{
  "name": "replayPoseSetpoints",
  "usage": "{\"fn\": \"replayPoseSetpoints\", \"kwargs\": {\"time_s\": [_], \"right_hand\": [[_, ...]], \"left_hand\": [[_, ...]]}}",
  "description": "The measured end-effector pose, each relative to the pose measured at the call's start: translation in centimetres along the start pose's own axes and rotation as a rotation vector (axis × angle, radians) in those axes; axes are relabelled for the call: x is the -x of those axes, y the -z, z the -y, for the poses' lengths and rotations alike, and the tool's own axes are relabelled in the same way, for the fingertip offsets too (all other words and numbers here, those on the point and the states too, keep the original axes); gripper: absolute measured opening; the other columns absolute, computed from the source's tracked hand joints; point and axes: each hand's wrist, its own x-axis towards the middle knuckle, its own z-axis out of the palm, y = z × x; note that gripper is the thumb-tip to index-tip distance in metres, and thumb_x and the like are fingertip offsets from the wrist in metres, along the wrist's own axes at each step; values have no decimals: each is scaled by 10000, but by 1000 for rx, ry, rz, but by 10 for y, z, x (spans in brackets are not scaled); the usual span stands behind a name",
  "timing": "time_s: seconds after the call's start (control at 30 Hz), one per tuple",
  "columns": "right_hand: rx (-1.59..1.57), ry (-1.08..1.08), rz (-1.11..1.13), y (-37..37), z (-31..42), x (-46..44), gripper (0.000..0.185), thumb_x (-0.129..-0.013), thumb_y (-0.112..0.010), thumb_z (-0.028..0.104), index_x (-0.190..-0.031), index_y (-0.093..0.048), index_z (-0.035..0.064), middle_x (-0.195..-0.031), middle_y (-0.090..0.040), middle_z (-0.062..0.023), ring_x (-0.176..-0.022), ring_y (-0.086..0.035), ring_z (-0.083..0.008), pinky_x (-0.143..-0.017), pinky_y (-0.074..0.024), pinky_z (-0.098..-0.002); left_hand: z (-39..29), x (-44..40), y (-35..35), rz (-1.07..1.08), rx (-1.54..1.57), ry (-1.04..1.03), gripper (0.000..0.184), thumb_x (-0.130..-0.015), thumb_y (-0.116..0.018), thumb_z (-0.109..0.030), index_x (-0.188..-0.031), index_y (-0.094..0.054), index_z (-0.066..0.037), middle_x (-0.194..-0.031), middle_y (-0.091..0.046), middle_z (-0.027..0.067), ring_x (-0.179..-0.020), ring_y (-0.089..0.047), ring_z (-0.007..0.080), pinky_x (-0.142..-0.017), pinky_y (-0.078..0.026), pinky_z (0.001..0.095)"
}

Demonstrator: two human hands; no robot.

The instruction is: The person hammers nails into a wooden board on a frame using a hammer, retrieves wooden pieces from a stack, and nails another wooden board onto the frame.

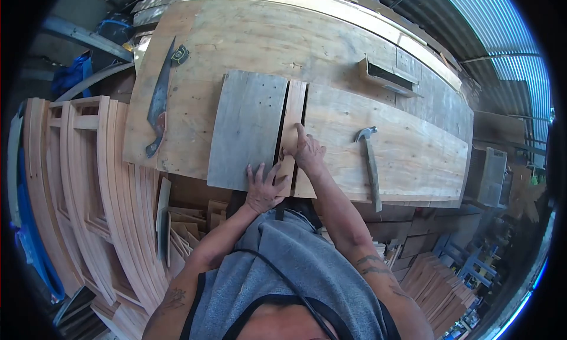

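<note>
My left hand (264, 191) rests with spread fingers on the lower right corner of a grey weathered board (245, 130), its thumb side reaching over a narrow wooden strip (294, 107). The strip lies between that board and a wide pale plywood panel (390, 142), with a dark gap along each side. My right hand (309, 152) is over the strip and the panel's left edge. Its index finger stretches along the strip; the other fingers are loosely bent and nothing shows in them. A claw hammer (371, 166) lies on the panel, its handle end past the front edge.
A handsaw (158, 104) and a tape measure (180, 55) lie on the left of the plywood-topped bench (248, 33). An open wooden box (387, 80) sits at the back right. Wooden frames (88, 163) lean at left; stacked boards (434, 290) stand at lower right.
</note>
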Motion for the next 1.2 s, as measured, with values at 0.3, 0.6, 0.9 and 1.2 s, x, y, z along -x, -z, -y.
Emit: {"fn": "replayPoseSetpoints", "kwargs": {"time_s": [0.3, 0.6, 0.9, 1.2], "right_hand": [[-634, 126, -375, -65, -10, 42, 645, -950, -776, 317, -1343, -513, -122, -1070, -679, -315, -986, -682, -458, -880, -546, -511], [-1114, 101, -323, 9, -41, -67, 526, -1075, -623, 408, -1173, -669, -107, -930, -681, -65, -802, -580, -113, -686, -479, -306], [-229, 234, -588, 130, -35, -219, 771, -939, -740, 536, -1344, -556, -93, -1261, -671, -293, -1137, -664, -451, -1016, -523, -517], [48, 621, -81, 69, 24, -186, 713, -762, -851, 145, -1419, -581, 82, -1393, -656, -166, -1314, -608, -377, -1104, -495, -449]], "left_hand": [[3, -9, 6, -125, 176, 18, 949, -753, -821, -594, -1467, -565, -23, -1364, -651, 151, -1290, -587, 383, -1185, -256, 726], [59, 30, 47, -247, 23, 747, 1188, -706, -857, -651, -1587, -382, -11, -1643, -344, 268, -1516, -345, 440, -1241, -259, 628], [111, 99, 61, -128, 436, 739, 1102, -630, -974, -417, -1501, -470, 33, -1414, -597, 288, -1299, -591, 451, -1089, -497, 486], [114, 105, 53, -299, 301, 621, 850, -673, -939, -364, -1357, -615, 24, -1226, -711, 241, -1104, -692, 429, -948, -565, 465]]}}
